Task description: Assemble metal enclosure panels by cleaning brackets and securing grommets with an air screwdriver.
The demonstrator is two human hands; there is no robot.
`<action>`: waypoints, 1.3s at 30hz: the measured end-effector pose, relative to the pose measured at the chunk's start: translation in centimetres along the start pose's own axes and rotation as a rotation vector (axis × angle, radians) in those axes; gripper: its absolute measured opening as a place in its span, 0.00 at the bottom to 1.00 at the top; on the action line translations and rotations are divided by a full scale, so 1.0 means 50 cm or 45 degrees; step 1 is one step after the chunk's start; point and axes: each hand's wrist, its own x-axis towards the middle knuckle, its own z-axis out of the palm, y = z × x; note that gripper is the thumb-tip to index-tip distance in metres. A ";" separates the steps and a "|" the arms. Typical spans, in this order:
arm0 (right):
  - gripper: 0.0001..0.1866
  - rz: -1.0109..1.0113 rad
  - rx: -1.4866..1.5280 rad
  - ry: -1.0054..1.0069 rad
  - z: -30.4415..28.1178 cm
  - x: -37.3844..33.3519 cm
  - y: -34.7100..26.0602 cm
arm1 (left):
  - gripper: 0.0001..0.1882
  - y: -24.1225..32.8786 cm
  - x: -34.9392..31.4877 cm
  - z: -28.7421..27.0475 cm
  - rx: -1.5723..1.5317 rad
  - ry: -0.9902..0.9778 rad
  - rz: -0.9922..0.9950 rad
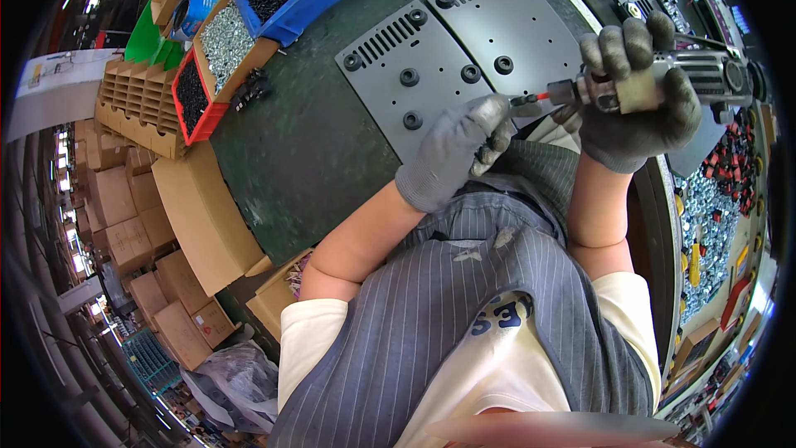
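Two flat grey metal plates, a left one point(383, 104) and a right one point(543, 29), lie side by side on the dark green bench. Both have slots and small holes, and several black round feet point(409, 77) sit on them. My right hand point(634, 95), in a grey glove, wraps round a silver power screwdriver point(692, 75) held sideways, its red and black bit pointing left. My left hand point(460, 145), also gloved, is at the bit's tip over the plates' near edge. Its fingers are curled together; whatever they pinch is hidden.
At the far left stand a blue bin point(311, 12) of black screws, a cardboard box point(225, 41) of silver screws and a red bin point(192, 99) of small black parts. A cardboard divider point(137, 104) stands beside them. Loose silver hardware point(709, 224) lies at the right.
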 end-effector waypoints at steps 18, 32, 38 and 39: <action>0.26 -0.064 -0.821 0.409 -0.098 -0.008 -0.136 | 0.16 0.012 0.235 0.039 1.587 0.070 0.610; 0.23 0.085 -0.962 0.343 -0.138 0.023 -0.096 | 0.15 -0.026 0.273 0.109 1.647 -0.004 0.553; 0.22 0.171 -0.953 0.313 -0.150 0.012 -0.081 | 0.14 -0.033 0.278 0.102 1.610 -0.011 0.610; 0.21 0.220 -0.920 0.293 -0.153 0.010 -0.078 | 0.14 -0.037 0.280 0.102 1.605 -0.003 0.634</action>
